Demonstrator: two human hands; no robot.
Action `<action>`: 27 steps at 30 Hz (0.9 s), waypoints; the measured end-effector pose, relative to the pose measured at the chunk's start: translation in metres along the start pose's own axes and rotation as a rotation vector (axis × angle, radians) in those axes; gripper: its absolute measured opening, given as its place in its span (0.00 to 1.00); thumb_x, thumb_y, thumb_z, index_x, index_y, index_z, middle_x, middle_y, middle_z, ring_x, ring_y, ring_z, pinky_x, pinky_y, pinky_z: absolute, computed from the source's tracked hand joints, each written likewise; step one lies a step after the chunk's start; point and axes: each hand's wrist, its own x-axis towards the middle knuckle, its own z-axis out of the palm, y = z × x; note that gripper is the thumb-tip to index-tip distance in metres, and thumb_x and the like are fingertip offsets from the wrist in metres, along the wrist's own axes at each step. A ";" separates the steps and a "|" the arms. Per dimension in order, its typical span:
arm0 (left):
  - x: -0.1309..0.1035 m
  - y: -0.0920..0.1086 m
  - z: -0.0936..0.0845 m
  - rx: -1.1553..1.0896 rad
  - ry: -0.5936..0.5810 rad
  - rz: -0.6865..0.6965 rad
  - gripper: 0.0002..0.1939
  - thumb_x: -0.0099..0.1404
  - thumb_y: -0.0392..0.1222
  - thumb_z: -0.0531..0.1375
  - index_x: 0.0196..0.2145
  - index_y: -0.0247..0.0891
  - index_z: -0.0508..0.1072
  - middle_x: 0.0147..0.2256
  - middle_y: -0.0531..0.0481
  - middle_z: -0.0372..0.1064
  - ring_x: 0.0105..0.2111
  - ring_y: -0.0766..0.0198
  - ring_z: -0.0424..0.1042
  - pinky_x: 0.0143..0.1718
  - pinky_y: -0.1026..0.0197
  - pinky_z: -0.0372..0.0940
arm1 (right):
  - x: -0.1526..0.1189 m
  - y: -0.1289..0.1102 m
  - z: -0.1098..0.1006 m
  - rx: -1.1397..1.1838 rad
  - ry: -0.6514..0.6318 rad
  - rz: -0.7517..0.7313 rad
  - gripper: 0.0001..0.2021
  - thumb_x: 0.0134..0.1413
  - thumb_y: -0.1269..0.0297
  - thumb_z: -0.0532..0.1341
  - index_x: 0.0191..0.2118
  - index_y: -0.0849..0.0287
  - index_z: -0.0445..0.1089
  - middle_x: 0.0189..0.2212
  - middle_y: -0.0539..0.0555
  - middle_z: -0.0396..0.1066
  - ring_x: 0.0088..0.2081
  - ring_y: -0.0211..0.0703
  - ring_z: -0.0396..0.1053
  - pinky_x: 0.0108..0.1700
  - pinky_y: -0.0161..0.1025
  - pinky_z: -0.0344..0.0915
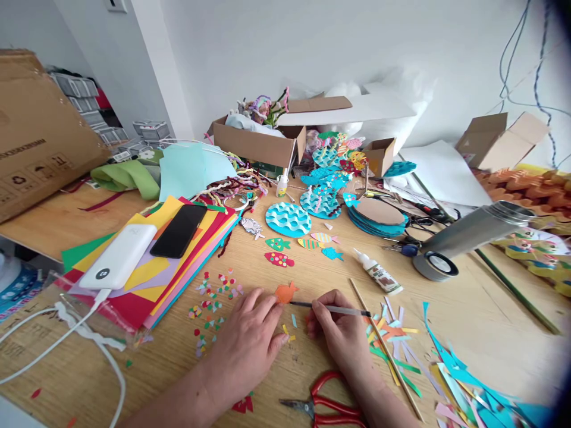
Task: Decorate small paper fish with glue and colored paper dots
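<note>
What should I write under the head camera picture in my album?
The left hand touches an orange fish, the right hand holds a pen, and red scissors lie nearby.

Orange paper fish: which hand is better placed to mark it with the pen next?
The right hand, most likely: it holds the pen, one end pointing at the orange paper fish. The left hand touches the fish's near edge, so it seems better placed to steady it.
</note>
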 end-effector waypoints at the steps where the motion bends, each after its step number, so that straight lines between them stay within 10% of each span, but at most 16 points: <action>1: 0.000 0.000 0.000 0.001 0.001 0.001 0.19 0.67 0.44 0.59 0.53 0.38 0.68 0.52 0.47 0.67 0.55 0.50 0.58 0.59 0.44 0.57 | 0.000 0.000 0.000 0.002 0.001 0.001 0.18 0.53 0.47 0.63 0.28 0.55 0.60 0.17 0.48 0.69 0.17 0.38 0.64 0.20 0.34 0.60; 27: 0.000 0.001 0.000 0.008 0.004 0.005 0.18 0.66 0.43 0.60 0.53 0.38 0.69 0.51 0.47 0.67 0.55 0.50 0.59 0.59 0.45 0.58 | 0.000 0.000 -0.001 0.027 -0.011 0.009 0.17 0.54 0.49 0.63 0.28 0.55 0.60 0.17 0.47 0.69 0.17 0.38 0.65 0.21 0.34 0.62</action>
